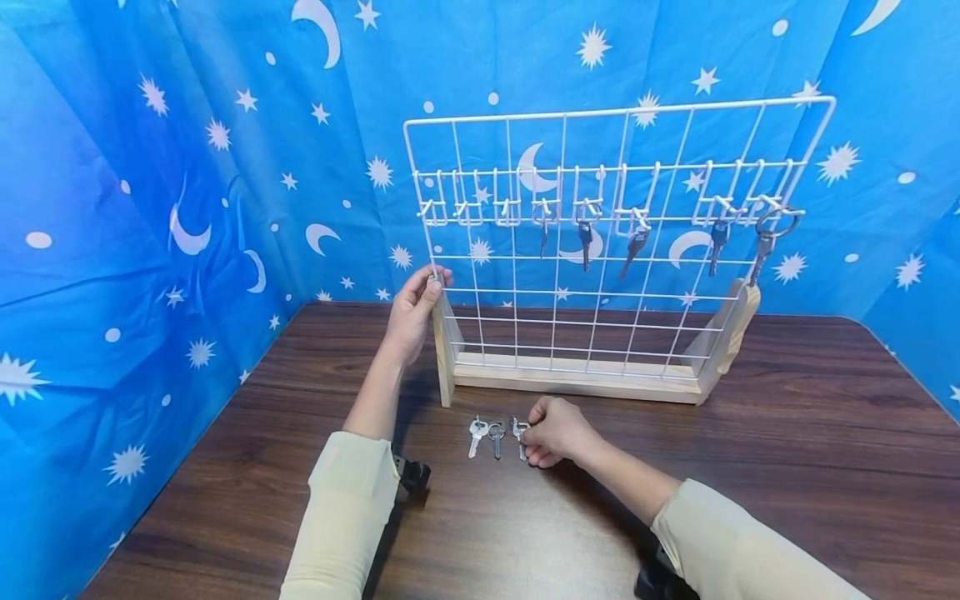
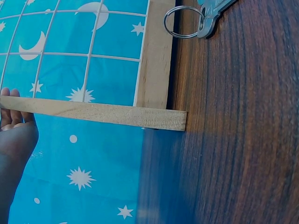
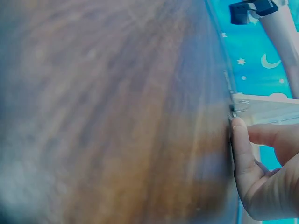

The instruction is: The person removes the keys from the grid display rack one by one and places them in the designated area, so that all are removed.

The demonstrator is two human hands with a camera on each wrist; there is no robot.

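Rack of white wire and pale wood stands upright on dark, wood-grained surface. Row of eight white hooks runs across the rack's upper part. Five hanging keys, on rings, take up the row from mid-rack to the rack's right end.

Left hand at the rack's left end, fingers wrapped round the upper part of the left upright. Thumb on the near side; left wrist view shows other fingers curled about the wood.

Three more keys in a short row on the surface, just in front of the rack, toward its left half. Counting from the rack's left end: first key and second key lie flat, close together; third key a little apart from them.

Right hand low in front of the rack, at the third key. Fingers narrow: thumb and forefinger drawn together, pinching the third key and partly covering it. Right wrist view edge-on and blurred; cannot tell whether the key is clear of the surface.

Blue backdrop, printed with white moons and stars, hangs behind the rack and out to both its sides. Pale sleeves on both arms.
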